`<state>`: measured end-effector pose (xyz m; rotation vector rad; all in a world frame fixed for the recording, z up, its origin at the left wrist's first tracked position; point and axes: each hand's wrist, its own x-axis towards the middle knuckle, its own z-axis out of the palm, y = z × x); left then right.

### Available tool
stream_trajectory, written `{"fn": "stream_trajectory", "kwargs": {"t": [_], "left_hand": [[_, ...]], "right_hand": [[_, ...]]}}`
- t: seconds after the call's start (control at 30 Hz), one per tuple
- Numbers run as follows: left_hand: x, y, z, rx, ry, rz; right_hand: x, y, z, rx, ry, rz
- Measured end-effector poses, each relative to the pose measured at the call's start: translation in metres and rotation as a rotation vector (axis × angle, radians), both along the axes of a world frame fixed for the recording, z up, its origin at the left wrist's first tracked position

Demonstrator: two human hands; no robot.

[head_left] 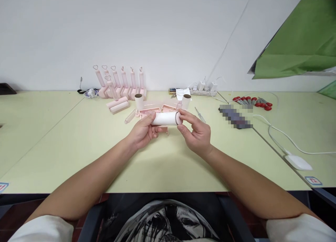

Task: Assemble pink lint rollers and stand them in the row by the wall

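Note:
A white lint roll (165, 118) is held level above the table between my two hands. My left hand (144, 131) grips its left end, thumb on top and fingers curled below. At the right end of the roll sits a pink end piece (179, 118), pinched between the thumb and fingers of my right hand (196, 130). Just behind the roll lie open pink casings (149, 111), partly hidden by it. A small pink part (164, 129) shows below the roll, near my left fingertips.
Finished-looking pink lint rollers (123, 91) with heart-loop handles stand by the wall. Upright rolls (139, 102) flank the casings, with another pink roller (118, 104) at left. Right lie a screwdriver (200, 114), a blurred dark object (235, 116), red-capped items (253, 102), a power strip (202, 92) and cables.

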<state>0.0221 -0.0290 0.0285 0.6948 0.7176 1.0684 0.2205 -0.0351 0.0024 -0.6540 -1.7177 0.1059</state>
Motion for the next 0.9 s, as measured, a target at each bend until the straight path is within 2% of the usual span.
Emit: {"fn": "stream_trajectory", "kwargs": {"t": [0.37, 0.5, 0.6, 0.67, 0.73, 0.9], "left_hand": [[-0.001, 0.0, -0.005, -0.007, -0.012, -0.066], [0.001, -0.001, -0.004, -0.024, -0.019, -0.05], [0.006, -0.005, -0.006, -0.004, 0.004, -0.138], [0.011, -0.008, -0.01, 0.016, 0.061, -0.225], [0.015, -0.01, -0.016, 0.026, 0.154, -0.254], [0.017, -0.009, -0.027, 0.024, 0.333, -0.192]], "right_hand": [[0.0, 0.001, -0.002, 0.02, 0.029, 0.083], [-0.005, 0.0, -0.01, 0.005, 0.004, 0.109], [-0.011, 0.0, -0.02, -0.001, -0.05, 0.111], [-0.013, 0.0, -0.025, -0.041, -0.05, 0.098], [-0.014, 0.001, -0.028, -0.128, -0.043, 0.09], [-0.008, -0.005, -0.02, -0.32, -0.078, 0.117]]}}
